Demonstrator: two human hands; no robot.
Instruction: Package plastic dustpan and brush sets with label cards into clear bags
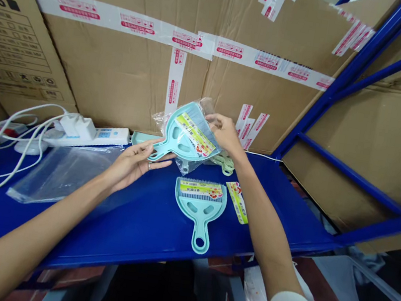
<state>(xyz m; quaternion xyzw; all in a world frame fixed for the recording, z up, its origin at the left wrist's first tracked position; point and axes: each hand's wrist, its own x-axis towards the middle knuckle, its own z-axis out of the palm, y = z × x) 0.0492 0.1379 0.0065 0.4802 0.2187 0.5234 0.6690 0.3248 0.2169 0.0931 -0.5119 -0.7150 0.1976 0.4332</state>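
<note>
A light-blue dustpan with a brush nested in it [179, 137] and a yellow-green label card is raised and tilted above the table. My left hand [138, 164] pinches its handle between thumb and fingers, other fingers extended below. At the upper right corner, the bent fingers of my right hand [226, 131] grip the brush side. Clear plastic [205, 105] shows around and behind it; I cannot tell whether it encloses the set. Below lies a second light-blue dustpan with brush [201, 208], handle towards me. Beside that is a loose label card [237, 202].
Clear plastic bags [65, 170] lie left on the blue table [128, 230]. Behind them are a white power strip [107, 135] and looped white cables [28, 145]. Large cardboard boxes [121, 73] stand at the back. A blue metal frame [347, 175] rises on the right.
</note>
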